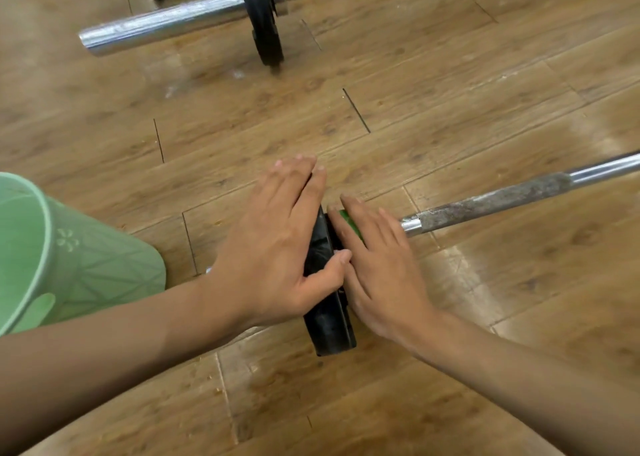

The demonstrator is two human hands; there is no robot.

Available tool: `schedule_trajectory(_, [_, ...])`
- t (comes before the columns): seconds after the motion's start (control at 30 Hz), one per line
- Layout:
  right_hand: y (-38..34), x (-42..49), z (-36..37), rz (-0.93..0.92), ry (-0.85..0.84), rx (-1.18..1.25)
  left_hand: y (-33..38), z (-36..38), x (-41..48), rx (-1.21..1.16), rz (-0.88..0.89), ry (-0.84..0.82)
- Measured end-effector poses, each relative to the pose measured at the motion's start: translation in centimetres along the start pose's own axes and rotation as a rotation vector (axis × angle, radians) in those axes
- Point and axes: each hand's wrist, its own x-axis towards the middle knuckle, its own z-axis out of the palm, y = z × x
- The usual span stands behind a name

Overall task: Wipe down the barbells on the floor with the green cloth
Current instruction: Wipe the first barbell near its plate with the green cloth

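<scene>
Green cloth [351,226] lies pressed under our right hand's [381,268] flat fingers [373,228] against the black weight plate [329,324]; our left hand [273,248], fingers straight, braces it. We should rub firmly.

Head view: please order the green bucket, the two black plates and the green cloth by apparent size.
1. green bucket
2. near plate and far plate: unsure, nearness misleads
3. green cloth, mostly hidden
</scene>
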Motion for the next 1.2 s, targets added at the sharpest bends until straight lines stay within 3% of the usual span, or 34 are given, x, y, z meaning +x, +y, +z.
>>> schedule_trajectory(0.13, [-0.7,5.5,-1.3,0.153,-0.018,-0.008,0.4,0.0,0.4,0.013,0.004,0.003])
schedule_trajectory(0.23, [-1.1,2.8,-0.6,0.073,0.057,0.003,-0.4,-0.3,0.8,0.002,0.031,-0.023])
schedule_trajectory(0.37, [0.6,0.1,0.4,-0.049,0.003,-0.051,-0.6,-0.1,0.8,-0.007,0.031,-0.004])
schedule_trajectory(0.5, [0.7,6.0,-1.0,0.169,-0.044,-0.045,-0.4,-0.1,1.3,0.018,0.028,-0.011])
schedule_trajectory(0.67, [-0.3,0.5,0.4,0.009,0.088,-0.021,-1.1,-0.6,1.1,0.049,0.038,-0.039])
schedule_trajectory(0.73, [0.3,1.2,0.5,0.018,0.076,-0.019,-0.5,-0.4,1.1,0.050,0.021,-0.039])
schedule_trajectory(0.87, [0.1,6.4,-0.8,0.231,0.027,-0.091,-0.3,-0.6,1.7,0.052,-0.012,-0.069])
schedule_trajectory(0.97, [-0.7,3.2,0.2,0.119,0.140,-0.123,-0.8,-1.1,1.5,0.044,-0.023,-0.073])
schedule_trajectory(1.1, [0.5,1.7,0.2,0.078,0.036,-0.124,0.2,-0.3,0.9,0.054,-0.011,-0.042])
schedule_trajectory(1.2, [0.1,5.7,-1.4,0.198,-0.118,-0.108,0.8,-0.3,0.8,0.100,-0.013,-0.044])
